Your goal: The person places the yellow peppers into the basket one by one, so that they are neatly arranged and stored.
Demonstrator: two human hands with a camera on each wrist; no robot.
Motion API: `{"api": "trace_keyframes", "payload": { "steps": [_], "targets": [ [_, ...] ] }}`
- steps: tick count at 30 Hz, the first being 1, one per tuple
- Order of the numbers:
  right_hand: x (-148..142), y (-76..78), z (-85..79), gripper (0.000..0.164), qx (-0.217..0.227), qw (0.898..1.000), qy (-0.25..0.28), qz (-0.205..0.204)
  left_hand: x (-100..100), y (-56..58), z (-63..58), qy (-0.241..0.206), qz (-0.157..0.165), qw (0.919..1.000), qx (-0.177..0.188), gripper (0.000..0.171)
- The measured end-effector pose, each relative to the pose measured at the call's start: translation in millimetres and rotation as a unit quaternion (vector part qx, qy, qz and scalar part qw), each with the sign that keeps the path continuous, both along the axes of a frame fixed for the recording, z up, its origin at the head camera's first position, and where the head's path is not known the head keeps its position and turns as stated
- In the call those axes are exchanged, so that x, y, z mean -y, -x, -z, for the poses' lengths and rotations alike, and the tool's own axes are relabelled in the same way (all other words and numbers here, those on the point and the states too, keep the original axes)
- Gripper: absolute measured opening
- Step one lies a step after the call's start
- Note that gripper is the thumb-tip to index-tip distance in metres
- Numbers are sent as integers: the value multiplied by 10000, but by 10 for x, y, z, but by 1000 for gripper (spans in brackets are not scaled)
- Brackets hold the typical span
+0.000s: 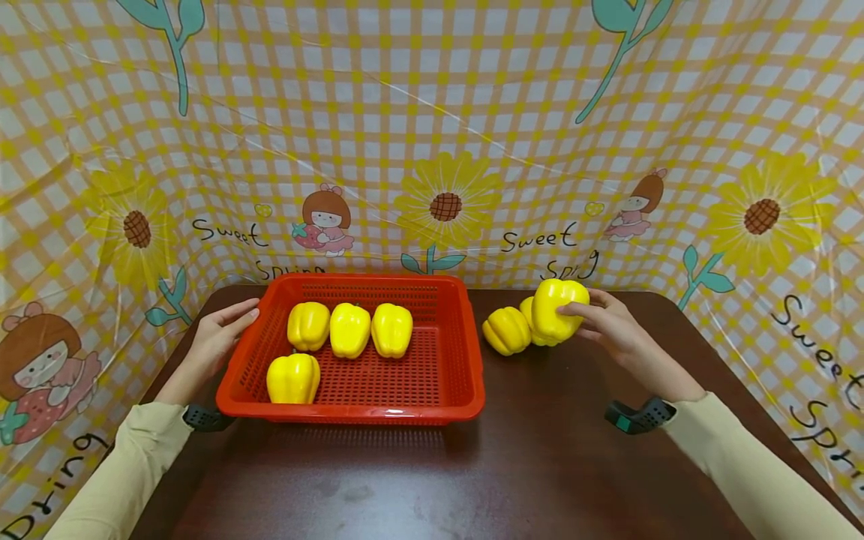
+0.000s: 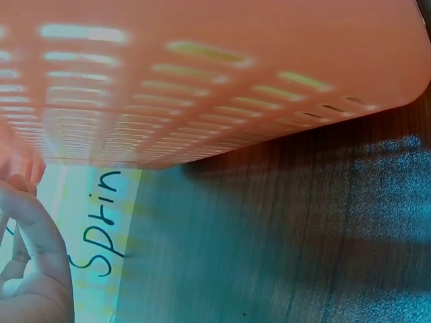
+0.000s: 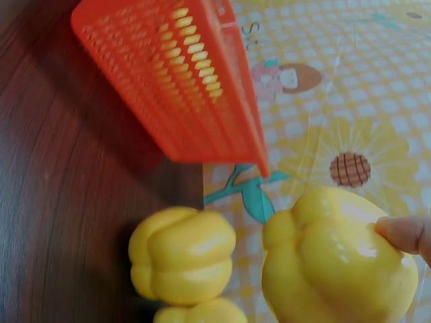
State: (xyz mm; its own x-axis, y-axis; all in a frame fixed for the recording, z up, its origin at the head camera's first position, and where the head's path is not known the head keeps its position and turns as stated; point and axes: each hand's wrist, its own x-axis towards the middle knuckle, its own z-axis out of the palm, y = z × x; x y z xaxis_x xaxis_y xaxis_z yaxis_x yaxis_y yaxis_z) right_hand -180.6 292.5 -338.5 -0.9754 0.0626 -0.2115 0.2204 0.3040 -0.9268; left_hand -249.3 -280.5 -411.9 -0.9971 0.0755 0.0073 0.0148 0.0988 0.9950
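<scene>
My right hand pinches a yellow bell pepper above the table, right of the basket. In the right wrist view, a fingertip presses the side of this raised pepper. Just left of it, another yellow bell pepper lies on the table, with one more partly hidden behind the held one. My left hand is at the left rim of a red plastic basket, its fingers loosely extended and their tips at the edge. Inside the basket, several yellow bell peppers lie toward the left and back.
A dark brown table carries everything. Behind it and at both sides hangs a checked cloth with sunflowers and lettering. The basket's perforated wall fills the upper part of the left wrist view.
</scene>
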Motion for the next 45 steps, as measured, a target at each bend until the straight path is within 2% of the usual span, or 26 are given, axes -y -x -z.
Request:
{"api": "trace_keyframes", "payload": {
  "steps": [9, 18, 28, 37, 45],
  "targets": [
    [211, 33, -110, 85, 57, 9995, 97, -285, 14, 17, 14, 17, -1, 10000, -23, 64],
    [469, 21, -220, 83, 75, 9967, 498, -643, 5, 23, 18, -34, 16, 10000, -14, 65],
    [779, 4, -246, 78, 159, 9943, 537, -911, 0, 16, 20, -182, 71, 9998, 2, 63],
    [1073, 71, -247, 85, 239, 9903, 594, -1231, 8, 16, 29, -113, 53, 9999, -41, 62],
    [1310, 124, -216, 74, 304, 9869, 457, -1514, 19, 43, 51, -78, 24, 9999, -58, 64]
  ]
}}
